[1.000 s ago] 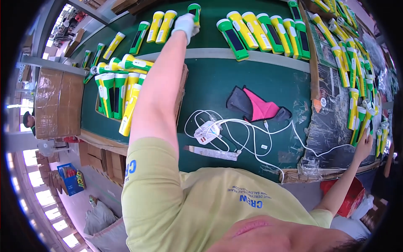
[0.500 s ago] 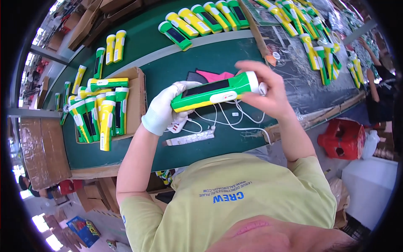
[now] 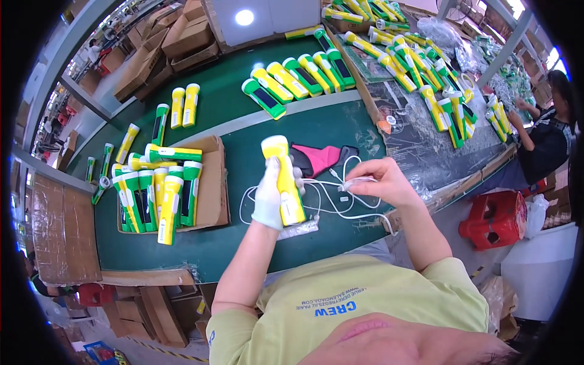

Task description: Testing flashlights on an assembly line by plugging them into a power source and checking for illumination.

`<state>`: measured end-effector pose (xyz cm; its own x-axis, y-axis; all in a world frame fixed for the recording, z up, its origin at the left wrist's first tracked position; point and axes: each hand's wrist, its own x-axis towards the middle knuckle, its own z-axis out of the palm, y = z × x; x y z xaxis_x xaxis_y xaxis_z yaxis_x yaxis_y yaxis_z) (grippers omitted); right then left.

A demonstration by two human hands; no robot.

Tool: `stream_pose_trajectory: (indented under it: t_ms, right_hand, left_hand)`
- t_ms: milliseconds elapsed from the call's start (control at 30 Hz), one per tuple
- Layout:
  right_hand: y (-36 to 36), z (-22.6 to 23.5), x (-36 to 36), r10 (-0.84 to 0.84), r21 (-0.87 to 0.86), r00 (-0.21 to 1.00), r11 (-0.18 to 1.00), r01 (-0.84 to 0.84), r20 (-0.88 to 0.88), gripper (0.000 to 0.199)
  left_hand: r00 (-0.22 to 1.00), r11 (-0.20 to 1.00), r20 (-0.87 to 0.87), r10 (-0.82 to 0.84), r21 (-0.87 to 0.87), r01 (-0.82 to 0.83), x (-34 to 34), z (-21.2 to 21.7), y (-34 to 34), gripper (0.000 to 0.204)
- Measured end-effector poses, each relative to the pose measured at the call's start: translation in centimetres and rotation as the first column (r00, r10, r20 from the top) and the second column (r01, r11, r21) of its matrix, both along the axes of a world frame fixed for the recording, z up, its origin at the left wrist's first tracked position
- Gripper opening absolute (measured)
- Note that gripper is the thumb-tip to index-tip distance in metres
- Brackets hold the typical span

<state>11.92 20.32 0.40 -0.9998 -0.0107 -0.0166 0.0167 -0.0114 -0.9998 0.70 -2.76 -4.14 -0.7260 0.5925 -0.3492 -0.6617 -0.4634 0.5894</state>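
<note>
Fingers of the left hand point(image 3: 268, 199), in a white glove, are wrapped tight round a torch point(image 3: 288, 188). Its yellow side shows, and its white head points away from the person. The right hand point(image 3: 389, 181) is bare, with thumb and fingers pinched together on a white cord point(image 3: 345, 186), near the torch but apart from it. Biggest is the green table point(image 3: 146, 255), below both hands; I cannot tell if the held torch touches it. At the right, a worker point(image 3: 538, 143) is beside the table's edge. A brown box point(image 3: 213, 182) of torches sits left of the left hand. A row of torches point(image 3: 289, 83) lies farther back. A pink and grey cloth point(image 3: 322, 159) lies just beside the held torch. A shiny strip point(image 3: 306, 229) lies by its near end.
</note>
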Motion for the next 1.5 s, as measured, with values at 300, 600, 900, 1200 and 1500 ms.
stream_pose_trajectory:
  t_ms: [300,600,900,1200,1500]
  right_hand:
    - [-6.7,-1.6,-0.6,0.062,0.584,0.897,0.778,0.230,-0.437,0.016]
    - [-6.6,-2.7,-2.8,0.194,0.507,0.834,0.854,0.115,-0.516,0.007]
    - [-7.9,-5.1,1.9,0.404,0.622,0.810,0.780,-0.064,-0.424,0.018]
    - [-4.8,-3.3,-1.5,-0.050,-0.473,0.983,0.872,0.130,0.177,0.019]
    - [-5.2,-0.5,-2.9,-0.201,0.000,0.961,0.979,0.205,-0.189,0.015]
  left_hand:
    - [0.999,0.992,-0.052,-0.005,-0.130,-0.002,1.8,-0.3,0.5,0.040]
    - [0.759,0.962,-0.650,-0.045,-0.233,-0.143,1.5,1.3,1.6,0.034]
    - [0.879,0.997,-0.476,0.005,-0.063,-0.039,-0.4,4.0,2.4,0.034]
    - [0.959,0.981,-0.250,-0.133,0.103,0.163,1.2,0.6,2.1,0.057]
    - [0.979,0.969,0.012,-0.206,0.142,0.202,2.3,0.7,1.6,0.061]
